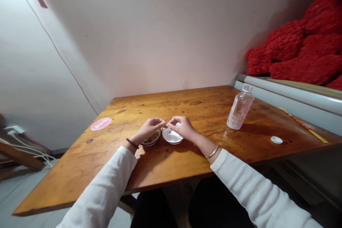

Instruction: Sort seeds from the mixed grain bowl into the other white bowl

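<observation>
Two small white dishes sit side by side on the wooden table [187,164]. The left dish [152,139] holds brownish bits, perhaps nuts or seeds. The right dish [171,136] looks nearly bare, with a small pale piece in it. My left hand [149,128] hovers over the left dish and my right hand [181,127] over the right dish. The fingertips of both hands meet in a pinch between the dishes, closed on something too small to make out.
An uncapped clear plastic bottle [239,108] stands at the right, with its white cap [276,140] lying nearer the front edge. A pink round sticker [100,124] marks the left of the table. Red fluffy material [301,50] is piled on a grey ledge at right.
</observation>
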Available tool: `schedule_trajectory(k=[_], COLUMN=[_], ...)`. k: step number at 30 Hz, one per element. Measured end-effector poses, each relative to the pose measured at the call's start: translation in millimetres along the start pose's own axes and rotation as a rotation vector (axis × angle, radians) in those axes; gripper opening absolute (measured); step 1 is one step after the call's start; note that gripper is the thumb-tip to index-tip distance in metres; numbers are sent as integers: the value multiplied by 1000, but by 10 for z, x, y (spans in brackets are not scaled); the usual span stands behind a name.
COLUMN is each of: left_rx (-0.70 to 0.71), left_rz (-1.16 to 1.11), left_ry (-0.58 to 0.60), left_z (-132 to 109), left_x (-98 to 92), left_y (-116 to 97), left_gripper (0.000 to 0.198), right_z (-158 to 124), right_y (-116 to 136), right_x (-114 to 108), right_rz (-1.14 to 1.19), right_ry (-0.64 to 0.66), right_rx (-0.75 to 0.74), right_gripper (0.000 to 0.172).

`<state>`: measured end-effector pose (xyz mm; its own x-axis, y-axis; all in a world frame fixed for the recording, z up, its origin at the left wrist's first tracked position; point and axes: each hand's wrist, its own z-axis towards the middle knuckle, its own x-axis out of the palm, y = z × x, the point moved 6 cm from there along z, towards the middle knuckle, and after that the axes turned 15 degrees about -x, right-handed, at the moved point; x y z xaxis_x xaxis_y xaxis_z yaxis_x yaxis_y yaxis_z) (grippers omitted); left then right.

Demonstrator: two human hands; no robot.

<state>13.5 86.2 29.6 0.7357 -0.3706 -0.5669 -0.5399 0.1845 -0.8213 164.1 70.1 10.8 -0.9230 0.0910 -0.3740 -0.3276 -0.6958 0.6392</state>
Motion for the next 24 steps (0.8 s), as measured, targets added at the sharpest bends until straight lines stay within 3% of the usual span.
schedule_trajectory(k=[24], left_rx=[-35], left_rz=[-83], left_ry=[75], left_z=[-37], left_x=[56], left_y=[-19], left_gripper=[49], right_z=[-3], right_y=[169], right_x=[-67], right_rz=[-301], right_ry=[2], right_rx=[-172], right_gripper=[15])
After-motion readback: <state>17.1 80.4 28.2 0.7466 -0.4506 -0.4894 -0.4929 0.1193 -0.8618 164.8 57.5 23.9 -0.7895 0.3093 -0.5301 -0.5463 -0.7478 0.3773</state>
